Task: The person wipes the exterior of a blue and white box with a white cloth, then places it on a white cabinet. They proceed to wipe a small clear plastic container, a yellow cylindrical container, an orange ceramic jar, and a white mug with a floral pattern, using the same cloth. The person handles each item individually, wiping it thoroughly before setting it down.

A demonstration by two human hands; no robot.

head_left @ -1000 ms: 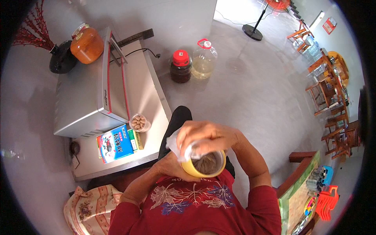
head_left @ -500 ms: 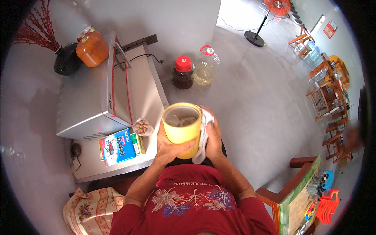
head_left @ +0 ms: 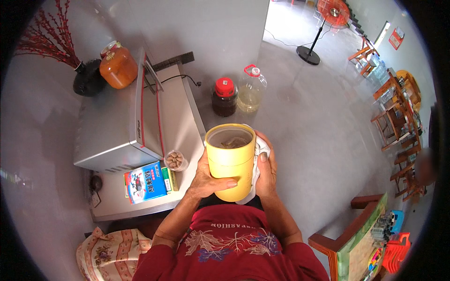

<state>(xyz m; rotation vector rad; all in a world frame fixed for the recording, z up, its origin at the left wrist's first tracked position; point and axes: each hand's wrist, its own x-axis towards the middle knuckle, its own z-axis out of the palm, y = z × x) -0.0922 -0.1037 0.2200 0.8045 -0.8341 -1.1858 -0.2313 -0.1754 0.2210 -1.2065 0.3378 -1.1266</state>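
In front of my chest stands a tall yellow cylindrical canister (head_left: pixel 230 165), open at the top, held off any surface. Its inside looks greyish, with something crumpled-looking at the bottom that I cannot make out. My left hand (head_left: pixel 209 180) wraps the canister's left side, the thumb lying across its front. On the other side my right hand (head_left: pixel 267 175) grips a white cloth (head_left: pixel 262 148) and presses it against the outer wall. Part of the cloth hangs below, behind the canister.
Left of me, a counter (head_left: pixel 180 125) carries a silver cabinet-like appliance (head_left: pixel 108 129), a cup of brown nuts (head_left: pixel 174 160) and a blue packet (head_left: pixel 146 182). A red-lidded jar (head_left: pixel 224 99) and a clear jug (head_left: pixel 251 96) stand on the floor. At right is a wooden-framed table (head_left: pixel 344 243).
The canister has shifted slightly right and shows more of its front. My right hand, blurred before, now shows sharply with the cloth against the side. The whole view has shifted slightly.
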